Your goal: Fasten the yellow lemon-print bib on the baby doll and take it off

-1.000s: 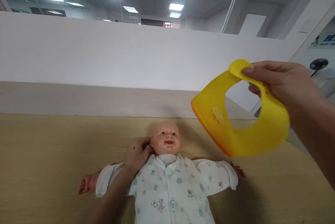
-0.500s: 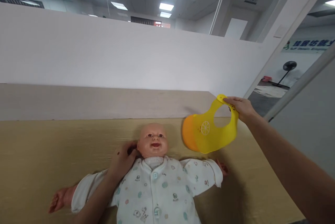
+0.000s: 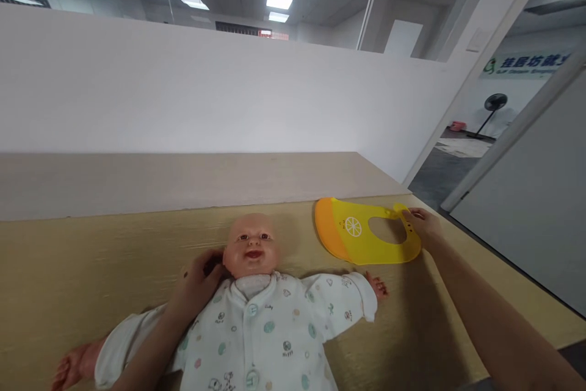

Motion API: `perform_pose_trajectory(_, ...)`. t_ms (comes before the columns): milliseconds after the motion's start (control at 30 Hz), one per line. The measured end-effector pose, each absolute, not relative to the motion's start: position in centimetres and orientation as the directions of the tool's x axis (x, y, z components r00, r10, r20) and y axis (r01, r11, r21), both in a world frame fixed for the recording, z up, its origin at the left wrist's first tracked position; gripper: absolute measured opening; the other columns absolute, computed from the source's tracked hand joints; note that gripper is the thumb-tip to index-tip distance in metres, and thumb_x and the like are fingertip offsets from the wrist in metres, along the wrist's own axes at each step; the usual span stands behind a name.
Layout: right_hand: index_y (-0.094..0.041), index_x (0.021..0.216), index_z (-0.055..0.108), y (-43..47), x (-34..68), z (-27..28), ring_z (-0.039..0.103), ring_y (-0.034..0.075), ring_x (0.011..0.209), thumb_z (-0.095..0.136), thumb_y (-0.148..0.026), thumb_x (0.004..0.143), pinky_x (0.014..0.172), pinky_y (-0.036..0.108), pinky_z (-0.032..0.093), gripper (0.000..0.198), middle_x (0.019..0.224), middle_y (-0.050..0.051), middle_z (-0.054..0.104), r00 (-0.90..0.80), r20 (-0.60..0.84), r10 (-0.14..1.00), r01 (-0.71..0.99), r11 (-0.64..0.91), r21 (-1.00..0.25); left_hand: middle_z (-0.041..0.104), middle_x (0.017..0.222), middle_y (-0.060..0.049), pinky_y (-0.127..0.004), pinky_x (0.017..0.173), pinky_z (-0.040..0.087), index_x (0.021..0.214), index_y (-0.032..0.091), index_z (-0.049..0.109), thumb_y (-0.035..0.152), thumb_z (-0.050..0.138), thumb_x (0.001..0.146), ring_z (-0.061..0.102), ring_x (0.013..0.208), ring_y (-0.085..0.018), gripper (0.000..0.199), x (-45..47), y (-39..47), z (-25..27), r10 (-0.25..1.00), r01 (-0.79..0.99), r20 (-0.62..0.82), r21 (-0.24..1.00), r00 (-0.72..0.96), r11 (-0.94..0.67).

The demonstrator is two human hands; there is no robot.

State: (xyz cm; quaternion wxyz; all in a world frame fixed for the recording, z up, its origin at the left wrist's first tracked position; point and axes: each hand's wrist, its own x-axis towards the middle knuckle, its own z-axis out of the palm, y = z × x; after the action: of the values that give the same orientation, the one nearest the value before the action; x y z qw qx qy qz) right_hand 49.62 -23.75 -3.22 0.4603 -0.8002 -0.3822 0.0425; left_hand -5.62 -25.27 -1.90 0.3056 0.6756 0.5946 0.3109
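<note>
A baby doll (image 3: 253,257) lies on its back, face up, in a white printed top with snap buttons and its arms spread. My left hand (image 3: 201,278) is curled against the side of its head and neck, with the fingertips partly hidden there. To the doll's upper right, a yellow silicone bib (image 3: 370,251) with an orange pocket end and a white citrus-slice print lies flat on the surface. My right hand (image 3: 423,226) pinches the bib at its neck strap.
Beneath everything is a tan padded surface (image 3: 114,263), with a pale ledge (image 3: 183,180) and a white wall (image 3: 183,86) with glass above behind it. On the right stand a doorway and a grey door panel (image 3: 526,196); a black fan (image 3: 495,102) is beyond.
My right hand has lowered the bib from a tilted, raised position down flat onto the surface. My left hand stays by the doll's neck. The view has shifted slightly right.
</note>
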Motion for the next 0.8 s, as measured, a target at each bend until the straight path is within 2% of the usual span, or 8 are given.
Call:
perform_pose_trajectory(133, -0.018, 0.079, 0.061, -25.1, 50.6, -4.0, 0.062, 0.024, 0.064, 0.061, -0.038, 0.072, 0.055, 0.034, 0.044, 0.021, 0.075, 0.014, 0.068, 0.796, 0.243, 0.554, 0.512, -0.402, -0.759, 0.073, 0.098, -0.006, -0.034, 0.084, 0.05, 0.098, 0.018, 0.068, 0.035, 0.045, 0.072, 0.067, 0.09, -0.023, 0.039, -5.5, -25.6, -1.3, 0.992, 0.622, 0.038, 0.776, 0.117, -0.103)
perform_pose_trajectory(267, -0.013, 0.109, 0.061, -25.3, 50.3, -4.5, 0.064, 0.031, 0.09, 0.055, -0.036, 0.076, 0.077, 0.042, 0.048, 0.041, 0.097, 0.018, 0.068, 0.785, 0.292, 0.547, 0.581, -0.483, -0.655, 0.074, 0.09, -0.004, -0.033, 0.081, 0.051, 0.093, 0.02, 0.069, 0.034, 0.046, 0.072, 0.067, 0.085, -0.023, 0.033, -5.5, -25.6, -1.3, 0.992, 0.627, 0.062, 0.769, 0.114, -0.12)
perform_pose_trajectory(367, -0.011, 0.118, 0.058, -25.2, 49.6, -5.1, 0.061, 0.032, 0.102, 0.051, -0.038, 0.08, 0.087, 0.044, 0.047, 0.047, 0.11, 0.02, 0.065, 0.694, 0.326, 0.642, 0.706, -0.52, -0.48, 0.074, 0.093, -0.004, -0.033, 0.082, 0.051, 0.096, 0.021, 0.067, 0.033, 0.046, 0.074, 0.067, 0.088, -0.023, 0.033, -5.7, -25.5, -1.7, 0.99, 0.616, 0.071, 0.777, 0.124, -0.133)
perform_pose_trajectory(500, -0.012, 0.113, 0.063, -25.3, 48.8, -5.9, 0.056, 0.031, 0.114, 0.042, -0.035, 0.086, 0.099, 0.043, 0.042, 0.041, 0.122, 0.018, 0.06, 0.482, 0.341, 0.807, 0.875, -0.421, -0.24, 0.072, 0.103, -0.007, -0.035, 0.085, 0.051, 0.103, 0.018, 0.064, 0.037, 0.046, 0.077, 0.066, 0.094, -0.023, 0.037, -5.9, -25.7, -2.0, 0.993, 0.599, 0.049, 0.793, 0.111, -0.106)
perform_pose_trajectory(567, -0.011, 0.113, 0.063, -25.4, 48.6, -6.2, 0.054, 0.03, 0.118, 0.038, -0.033, 0.087, 0.103, 0.043, 0.039, 0.042, 0.126, 0.017, 0.058, 0.431, 0.307, 0.848, 0.902, -0.397, -0.172, 0.071, 0.103, -0.007, -0.036, 0.087, 0.05, 0.102, 0.018, 0.064, 0.04, 0.046, 0.078, 0.066, 0.096, -0.024, 0.037, -6.0, -26.1, -1.7, 0.994, 0.603, 0.07, 0.791, 0.081, -0.105)
perform_pose_trajectory(633, -0.01, 0.115, 0.062, -25.4, 48.6, -6.3, 0.053, 0.03, 0.12, 0.037, -0.033, 0.088, 0.105, 0.042, 0.038, 0.043, 0.127, 0.016, 0.058, 0.421, 0.288, 0.86, 0.907, -0.392, -0.155, 0.071, 0.101, -0.007, -0.037, 0.089, 0.05, 0.099, 0.02, 0.064, 0.043, 0.046, 0.079, 0.066, 0.095, -0.024, 0.036, -6.2, -26.8, -1.4, 0.992, 0.618, 0.12, 0.776, 0.047, -0.123)
perform_pose_trajectory(800, -0.013, 0.111, 0.064, -25.8, 48.7, -6.6, 0.056, 0.031, 0.116, 0.039, -0.037, 0.086, 0.103, 0.044, 0.041, 0.043, 0.124, 0.016, 0.061, 0.409, 0.314, 0.857, 0.911, -0.361, -0.199, 0.072, 0.097, -0.005, -0.034, 0.08, 0.056, 0.097, 0.025, 0.064, 0.044, 0.049, 0.08, 0.068, 0.088, -0.023, 0.029, -7.9, -30.5, -1.9, 0.963, 0.674, 0.266, 0.704, 0.043, -0.225)
